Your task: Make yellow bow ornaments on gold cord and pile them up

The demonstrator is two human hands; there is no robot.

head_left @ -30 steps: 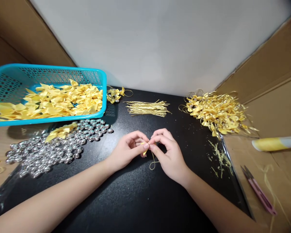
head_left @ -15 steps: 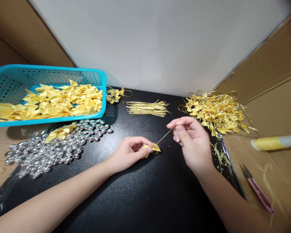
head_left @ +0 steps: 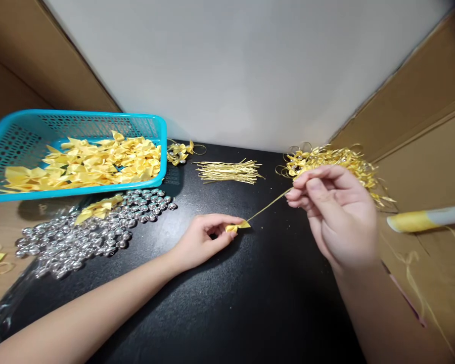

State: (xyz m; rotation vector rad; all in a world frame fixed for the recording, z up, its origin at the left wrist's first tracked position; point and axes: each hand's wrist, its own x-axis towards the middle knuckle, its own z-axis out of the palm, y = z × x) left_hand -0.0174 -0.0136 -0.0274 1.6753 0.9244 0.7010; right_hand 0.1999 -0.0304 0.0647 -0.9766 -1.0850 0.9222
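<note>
My left hand rests low over the black tabletop, thumb and fingers pinched on a yellow ribbon bow. A thin gold cord runs from the bow up to my right hand. Its end is pinched between the right thumb and fingertips, and the cord looks nearly straight. Behind the hands lies a bundle of cut gold cords. A heap of finished yellow bows with beads and cord loops sits at the back right, partly hidden by my right hand.
At left a blue plastic basket holds many yellow bows. Silver beads lie spread before it with a few bows on top. A small cluster of beaded bows is beside the basket. A yellow ribbon roll and half-hidden pink snips are at right.
My right hand has moved right and slightly up, away from the left, so a longer stretch of cord shows. My left hand stays on the bow. The right arm now covers most of the snips.
</note>
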